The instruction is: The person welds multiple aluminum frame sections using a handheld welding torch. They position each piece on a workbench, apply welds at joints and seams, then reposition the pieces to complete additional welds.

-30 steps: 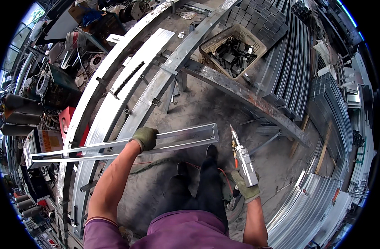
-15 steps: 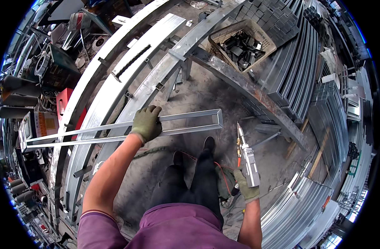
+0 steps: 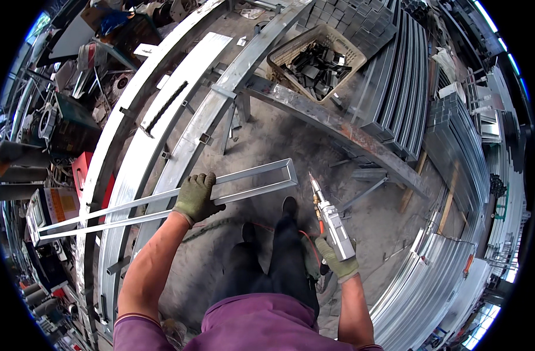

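My left hand (image 3: 195, 198), in a green work glove, is closed on a long, narrow rectangular metal frame (image 3: 253, 170) near its right part. The frame reaches across the long steel beams to the far left. My gloved right hand (image 3: 337, 260) is wrapped round the rear of a silver air tool (image 3: 336, 231) with brass fittings and an orange hose (image 3: 322, 227). The tool's slim tip points up and left, just right of the frame's short end, with a small gap between them. Part of the tool's grip is hidden by my fingers.
Parallel steel beams (image 3: 191, 137) run along my left, with a drill bit (image 3: 165, 108) lying on one. A rusty beam (image 3: 343, 126) crosses ahead. Beyond it stands a plastic basket (image 3: 273, 58) of dark metal pieces. Stacked metal tubes (image 3: 390, 88) fill the right. A hose lies by my feet.
The view has turned a little to the right. The frame's short end and the air tool now sit further left in the picture, and the tool's tip is closer to the frame.
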`<state>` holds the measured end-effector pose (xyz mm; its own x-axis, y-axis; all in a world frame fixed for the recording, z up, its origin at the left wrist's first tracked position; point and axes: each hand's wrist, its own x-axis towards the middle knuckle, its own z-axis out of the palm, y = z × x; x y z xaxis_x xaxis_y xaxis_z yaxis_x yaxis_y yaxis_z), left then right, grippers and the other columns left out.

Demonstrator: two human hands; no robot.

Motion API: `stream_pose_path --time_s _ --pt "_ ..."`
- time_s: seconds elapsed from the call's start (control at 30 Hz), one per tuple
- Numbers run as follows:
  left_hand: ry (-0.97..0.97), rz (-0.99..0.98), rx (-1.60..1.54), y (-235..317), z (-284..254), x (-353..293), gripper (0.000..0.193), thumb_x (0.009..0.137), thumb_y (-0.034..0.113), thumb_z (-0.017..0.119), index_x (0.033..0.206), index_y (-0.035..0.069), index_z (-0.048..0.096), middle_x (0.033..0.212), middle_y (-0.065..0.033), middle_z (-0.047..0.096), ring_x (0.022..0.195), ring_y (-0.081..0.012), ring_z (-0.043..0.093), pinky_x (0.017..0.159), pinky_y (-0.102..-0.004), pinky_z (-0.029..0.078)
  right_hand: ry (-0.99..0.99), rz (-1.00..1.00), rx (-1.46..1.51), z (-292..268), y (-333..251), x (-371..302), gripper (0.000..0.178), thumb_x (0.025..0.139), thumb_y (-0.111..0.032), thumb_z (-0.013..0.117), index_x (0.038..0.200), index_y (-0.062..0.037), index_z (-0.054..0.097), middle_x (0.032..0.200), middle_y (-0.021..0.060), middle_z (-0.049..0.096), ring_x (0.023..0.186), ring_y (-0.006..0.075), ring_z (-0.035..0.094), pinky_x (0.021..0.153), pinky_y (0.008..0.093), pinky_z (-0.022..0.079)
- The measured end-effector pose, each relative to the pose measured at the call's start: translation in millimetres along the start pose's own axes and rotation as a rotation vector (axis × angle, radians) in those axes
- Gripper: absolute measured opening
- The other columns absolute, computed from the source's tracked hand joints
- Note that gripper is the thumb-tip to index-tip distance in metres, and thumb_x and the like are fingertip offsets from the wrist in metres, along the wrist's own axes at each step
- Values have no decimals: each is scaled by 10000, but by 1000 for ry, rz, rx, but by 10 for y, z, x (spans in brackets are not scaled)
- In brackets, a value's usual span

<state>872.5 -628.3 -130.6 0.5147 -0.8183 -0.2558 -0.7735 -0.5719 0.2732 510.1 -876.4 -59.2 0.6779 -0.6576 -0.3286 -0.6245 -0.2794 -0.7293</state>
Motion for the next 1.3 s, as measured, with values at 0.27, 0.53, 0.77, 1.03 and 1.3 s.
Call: stream_pose_path --time_s 0.27,0.53,0.77,1.03,1.3 --pt "-144 -13 -99 -171 -263 261 965 644 518 1012 1376 41 602 1220 -201 727 1139 -419 708 973 -495 567 -76 83 23 -132 101 -22 211 904 -245 862 1031 -93 789 895 92 796 835 261 787 765 391 611" --pt "-217 -56 -293 -315 -349 426 1037 669 495 1011 1487 9 599 1347 -263 704 1272 -425 680 1091 -463 547 -93 16 57 -206 187 32 276 895 -232 882 1126 -103 802 978 92 821 902 247 806 810 380 632" --pt "-133 -123 -129 -190 -343 304 1146 695 596 972 1561 -1 517 1449 -259 644 1343 -432 623 1130 -489 519 -93 -11 267 -306 92 132 321 885 -160 920 1172 -74 805 984 53 824 865 146 790 794 315 631" --pt "-140 -147 -84 -258 -399 383 1097 687 606 980 1490 -19 571 1384 -252 677 1289 -429 654 1088 -499 533 -84 -105 312 -377 109 320 351 869 -162 934 1185 -72 809 979 39 823 867 132 785 791 307 629" --pt "-138 -188 18 -238 -479 362 1074 747 680 906 1502 -10 579 1395 -245 677 1306 -425 642 1133 -500 489 -151 -168 286 -446 148 584 285 884 -175 918 1133 -82 817 940 54 824 856 170 801 774 325 634"
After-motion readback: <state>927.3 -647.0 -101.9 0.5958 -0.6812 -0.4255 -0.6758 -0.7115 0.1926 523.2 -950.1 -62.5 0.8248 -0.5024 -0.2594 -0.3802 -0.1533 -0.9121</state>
